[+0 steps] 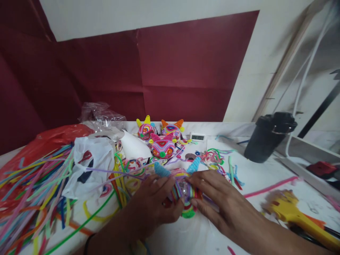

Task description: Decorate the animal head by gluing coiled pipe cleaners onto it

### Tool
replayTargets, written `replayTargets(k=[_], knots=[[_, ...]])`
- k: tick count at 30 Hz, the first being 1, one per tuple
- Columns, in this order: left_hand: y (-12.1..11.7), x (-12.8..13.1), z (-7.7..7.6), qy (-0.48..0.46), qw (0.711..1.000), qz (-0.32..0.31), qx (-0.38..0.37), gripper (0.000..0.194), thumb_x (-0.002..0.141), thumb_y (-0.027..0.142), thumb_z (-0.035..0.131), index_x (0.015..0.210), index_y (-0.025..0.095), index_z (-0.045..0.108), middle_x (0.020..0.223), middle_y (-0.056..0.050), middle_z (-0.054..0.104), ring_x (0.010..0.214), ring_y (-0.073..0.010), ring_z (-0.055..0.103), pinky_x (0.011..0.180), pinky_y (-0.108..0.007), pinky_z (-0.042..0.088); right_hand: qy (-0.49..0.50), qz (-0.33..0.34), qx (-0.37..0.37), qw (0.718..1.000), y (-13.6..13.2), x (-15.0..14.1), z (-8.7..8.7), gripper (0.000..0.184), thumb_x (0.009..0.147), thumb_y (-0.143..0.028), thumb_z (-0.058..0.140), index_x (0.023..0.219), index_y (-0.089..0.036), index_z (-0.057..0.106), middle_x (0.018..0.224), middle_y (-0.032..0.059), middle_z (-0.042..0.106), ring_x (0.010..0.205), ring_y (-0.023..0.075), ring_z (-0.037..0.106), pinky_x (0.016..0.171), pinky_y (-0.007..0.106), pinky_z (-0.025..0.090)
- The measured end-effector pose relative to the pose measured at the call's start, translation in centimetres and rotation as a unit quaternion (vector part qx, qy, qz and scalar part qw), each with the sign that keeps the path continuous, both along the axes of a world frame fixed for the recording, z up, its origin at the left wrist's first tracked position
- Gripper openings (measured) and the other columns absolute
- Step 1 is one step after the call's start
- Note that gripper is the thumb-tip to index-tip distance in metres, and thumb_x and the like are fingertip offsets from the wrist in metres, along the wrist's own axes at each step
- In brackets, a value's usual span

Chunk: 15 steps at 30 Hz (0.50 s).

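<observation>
Between my hands is a colourful pipe-cleaner animal head [183, 189] with two light blue ears, striped sides, a clear middle and a green tip at the bottom. My left hand [156, 202] is closed on its left side, fingertips pressing the stripes. My right hand [220, 198] grips the other side, thumb low and fingers near the right ear. A purple pipe cleaner [114, 172] stretches out leftward from beside my left fingers; whether they pinch it is unclear. Just behind sits a pink pipe-cleaner head [162, 146] with a green nose.
Loose pipe cleaners [34, 187] and a white plastic bag [90, 148] fill the left. Two more heads, one with yellow ears [145, 131], stand behind by a small digital display [198, 137]. A yellow glue gun [289, 209] and a black tumbler [269, 138] are on the right.
</observation>
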<state>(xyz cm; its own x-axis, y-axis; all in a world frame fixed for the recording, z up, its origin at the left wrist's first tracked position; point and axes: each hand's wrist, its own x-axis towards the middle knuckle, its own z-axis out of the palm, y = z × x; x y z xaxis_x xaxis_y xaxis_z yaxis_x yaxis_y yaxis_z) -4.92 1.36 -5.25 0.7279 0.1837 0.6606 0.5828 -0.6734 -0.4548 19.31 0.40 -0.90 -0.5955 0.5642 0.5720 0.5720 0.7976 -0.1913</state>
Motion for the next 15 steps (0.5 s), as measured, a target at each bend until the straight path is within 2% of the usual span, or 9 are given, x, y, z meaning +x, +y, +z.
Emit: replayTargets(k=[4,9,15], knots=[[-0.1,0.03,0.39,-0.002,1.0,-0.005,-0.012,0.037,0.084,0.025,0.07,0.117,0.029,0.053,0.128,-0.014,0.057,0.112,-0.0249,0.057,0.096,-0.048,0.047,-0.002,0.009,-0.023,1.0,0.2,-0.09,-0.03,0.021,0.097,-0.024,0.051,0.115,-0.015,0.057,0.103,0.0114,0.062,0.094,0.0268,0.058,0.079,0.045,0.054],[0.14,-0.15,-0.01,-0.004,1.0,-0.013,-0.026,0.039,0.084,0.024,0.07,0.119,0.03,0.054,0.13,-0.015,0.055,0.116,-0.026,0.055,0.097,-0.05,0.046,0.007,0.007,-0.011,1.0,0.48,-0.12,-0.09,0.023,0.095,-0.023,0.053,0.116,-0.014,0.058,0.107,0.0132,0.062,0.096,0.0285,0.058,0.081,0.047,0.053],[0.08,-0.16,0.04,0.003,0.999,-0.018,-0.031,0.037,0.085,0.023,0.07,0.118,0.03,0.055,0.129,-0.016,0.055,0.117,-0.0269,0.056,0.094,-0.05,0.048,-0.004,-0.006,-0.037,0.999,0.58,-0.32,0.42,0.025,0.094,-0.024,0.056,0.116,-0.014,0.061,0.103,0.0124,0.063,0.095,0.0278,0.059,0.082,0.046,0.052]])
